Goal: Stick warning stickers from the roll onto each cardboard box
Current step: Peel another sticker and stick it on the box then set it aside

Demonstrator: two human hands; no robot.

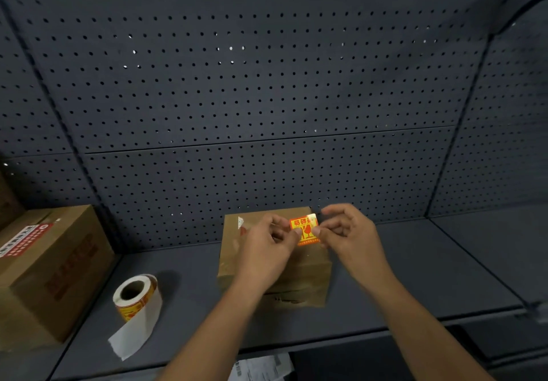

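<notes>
Now | step: placing | orange-and-yellow rectangular warning sticker (304,230) over top of small brown cardboard box (296,276) | left hand (267,250), right hand (348,232): fingers pinching its side edges | next, likely: lower flat, press, smooth down.

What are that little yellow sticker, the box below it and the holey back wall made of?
The sticker looks like glossy paper or film; its top edge glints. The box is brown cardboard, with shiny clear tape across its top. The back wall is matte dark grey pegboard, probably painted metal, with evenly punched holes.
</notes>
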